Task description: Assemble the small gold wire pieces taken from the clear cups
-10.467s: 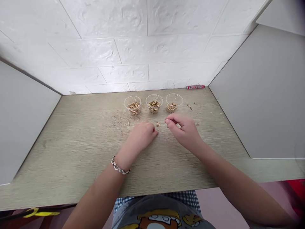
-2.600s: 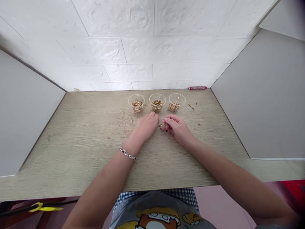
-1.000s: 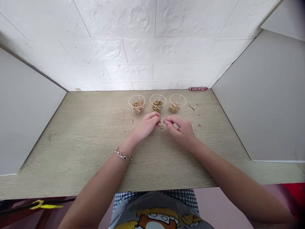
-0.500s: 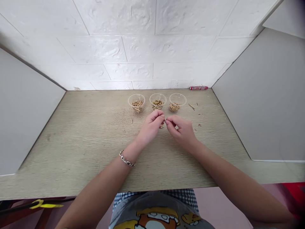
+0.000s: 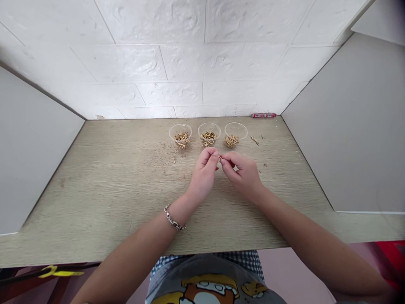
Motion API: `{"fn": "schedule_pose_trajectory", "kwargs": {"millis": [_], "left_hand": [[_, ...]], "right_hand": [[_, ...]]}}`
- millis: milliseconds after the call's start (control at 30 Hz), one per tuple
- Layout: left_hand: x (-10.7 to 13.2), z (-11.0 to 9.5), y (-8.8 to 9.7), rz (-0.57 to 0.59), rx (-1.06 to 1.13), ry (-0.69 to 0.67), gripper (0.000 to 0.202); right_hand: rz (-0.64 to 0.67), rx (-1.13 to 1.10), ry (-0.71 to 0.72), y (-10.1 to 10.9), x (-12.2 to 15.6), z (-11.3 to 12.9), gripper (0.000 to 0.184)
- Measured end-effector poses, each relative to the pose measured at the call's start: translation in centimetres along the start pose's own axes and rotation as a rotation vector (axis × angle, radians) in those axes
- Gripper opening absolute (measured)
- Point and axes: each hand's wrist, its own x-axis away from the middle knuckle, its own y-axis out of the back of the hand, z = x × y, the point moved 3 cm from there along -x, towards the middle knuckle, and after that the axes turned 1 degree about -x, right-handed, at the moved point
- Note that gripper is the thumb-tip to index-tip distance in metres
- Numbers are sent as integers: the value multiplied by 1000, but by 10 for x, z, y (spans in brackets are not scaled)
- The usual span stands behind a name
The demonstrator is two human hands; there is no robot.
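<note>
My left hand (image 5: 205, 169) and my right hand (image 5: 239, 169) meet fingertip to fingertip over the middle of the table. Between their pinched thumbs and forefingers is a tiny brass-coloured pin (image 5: 220, 157), mostly covered by the fingers. Just beyond the hands stand three clear plastic cups in a row: a left cup (image 5: 180, 131), a middle cup (image 5: 209, 131) and a right cup (image 5: 236, 130). Each holds many small gold-coloured metal pieces. The right cup's pile looks the lowest.
One loose gold pin (image 5: 174, 161) lies left of my hands. Longer thin pins (image 5: 254, 140) lie right of the cups. A red-and-silver tube (image 5: 263, 115) rests against the white wall (image 5: 186, 93). Grey panels (image 5: 354, 126) border the wooden table (image 5: 110, 181) on both sides.
My left hand has turned slightly more upright and its wrist has shifted right. Gold pieces seen beneath the left fingers earlier are now hidden. Both hands stay pinched together.
</note>
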Motion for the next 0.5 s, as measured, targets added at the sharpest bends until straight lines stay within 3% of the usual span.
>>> {"fn": "schedule_pose_trajectory", "kwargs": {"millis": [167, 400, 500], "left_hand": [[2, 1, -1, 11, 95, 33, 15], [3, -4, -4, 37, 229, 14, 13], [4, -4, -6, 35, 251, 27, 12]], "right_hand": [[8, -131, -84, 0, -1, 1, 16], [183, -818, -441, -10, -4, -8, 19], [234, -1011, -567, -15, -3, -11, 18]]}}
